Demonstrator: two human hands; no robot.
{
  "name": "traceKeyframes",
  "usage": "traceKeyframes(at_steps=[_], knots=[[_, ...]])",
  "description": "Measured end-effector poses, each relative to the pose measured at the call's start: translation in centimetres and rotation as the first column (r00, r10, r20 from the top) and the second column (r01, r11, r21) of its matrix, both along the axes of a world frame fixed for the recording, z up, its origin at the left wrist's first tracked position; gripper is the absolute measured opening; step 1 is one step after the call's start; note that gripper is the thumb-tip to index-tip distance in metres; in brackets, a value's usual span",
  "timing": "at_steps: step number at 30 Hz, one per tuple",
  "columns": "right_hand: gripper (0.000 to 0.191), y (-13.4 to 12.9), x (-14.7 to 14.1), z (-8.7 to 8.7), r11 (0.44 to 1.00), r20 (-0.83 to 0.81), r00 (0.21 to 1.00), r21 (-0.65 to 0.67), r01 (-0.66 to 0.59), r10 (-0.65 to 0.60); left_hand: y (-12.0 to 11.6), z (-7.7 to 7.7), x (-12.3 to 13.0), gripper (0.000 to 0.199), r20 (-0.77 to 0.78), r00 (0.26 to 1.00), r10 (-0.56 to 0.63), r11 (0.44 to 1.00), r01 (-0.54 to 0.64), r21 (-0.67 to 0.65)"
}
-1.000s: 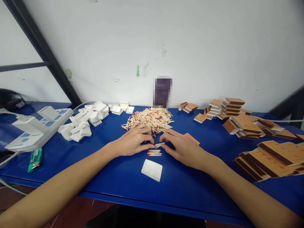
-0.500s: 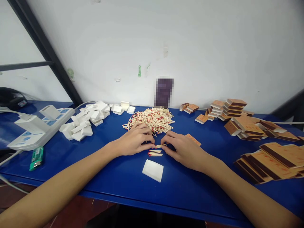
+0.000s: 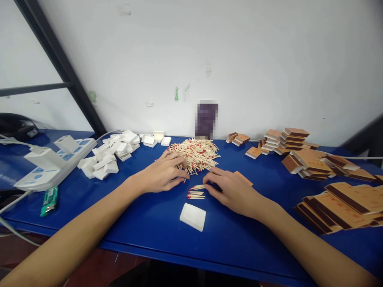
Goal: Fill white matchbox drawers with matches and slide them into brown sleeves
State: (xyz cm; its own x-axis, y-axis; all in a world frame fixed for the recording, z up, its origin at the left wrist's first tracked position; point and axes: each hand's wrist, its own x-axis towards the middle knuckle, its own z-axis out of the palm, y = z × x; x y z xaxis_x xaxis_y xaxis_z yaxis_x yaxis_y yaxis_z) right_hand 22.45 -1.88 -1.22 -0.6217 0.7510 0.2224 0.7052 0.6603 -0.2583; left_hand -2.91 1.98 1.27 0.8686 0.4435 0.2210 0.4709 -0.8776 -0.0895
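Note:
A big heap of red-tipped matches (image 3: 200, 155) lies on the blue table (image 3: 134, 227). At its left front edge is my left hand (image 3: 167, 172), thumb and forefinger close around a match at the fingertips. My right hand (image 3: 229, 189) has its fingertips at the right ends of a few matches (image 3: 197, 187), pinching them. Just below these, several matches (image 3: 196, 195) lie side by side, heads to the left. Nearer the front edge sits a white tray (image 3: 193, 217). An orange matchbox sleeve (image 3: 243, 178) is partly hidden behind my right hand.
White trays (image 3: 109, 153) are piled at the left, beside a white power strip (image 3: 56, 169) and a green packet (image 3: 49, 201). Orange matchbox sleeves (image 3: 314, 161) are stacked at the right, with a larger pile (image 3: 350, 203) nearer. A wall stands behind.
My left hand has moved left and away from the small matches under my right fingertips, back to the heap's edge. My right hand has stayed nearly in place. The view has shifted slightly.

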Motion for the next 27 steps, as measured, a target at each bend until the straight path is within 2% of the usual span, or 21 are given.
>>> traceKeyframes(at_steps=[6,13,18,27], knots=[[0.01,0.1,-0.2,-0.3,1.0,-0.019,0.999,-0.003,-0.031,0.031,0.1,-0.4,0.3,0.019,-0.043,0.998,0.042,0.998,-0.04,0.043],[0.011,0.0,-0.2,-0.1,1.0,-0.004,0.999,0.002,-0.031,0.031,-0.4,-0.5,1.0,0.025,-0.046,0.999,-0.024,0.999,0.026,0.042],[0.011,0.0,-0.3,-0.2,0.999,0.006,0.999,-0.005,-0.042,0.042,-0.9,-0.7,1.5,0.021,-0.027,0.998,-0.053,0.998,0.054,0.031],[0.013,-0.2,-0.4,0.0,1.0,-0.048,0.998,-0.003,-0.031,0.031,-1.2,-0.7,1.8,0.025,0.066,0.995,-0.079,0.983,0.089,-0.161]])
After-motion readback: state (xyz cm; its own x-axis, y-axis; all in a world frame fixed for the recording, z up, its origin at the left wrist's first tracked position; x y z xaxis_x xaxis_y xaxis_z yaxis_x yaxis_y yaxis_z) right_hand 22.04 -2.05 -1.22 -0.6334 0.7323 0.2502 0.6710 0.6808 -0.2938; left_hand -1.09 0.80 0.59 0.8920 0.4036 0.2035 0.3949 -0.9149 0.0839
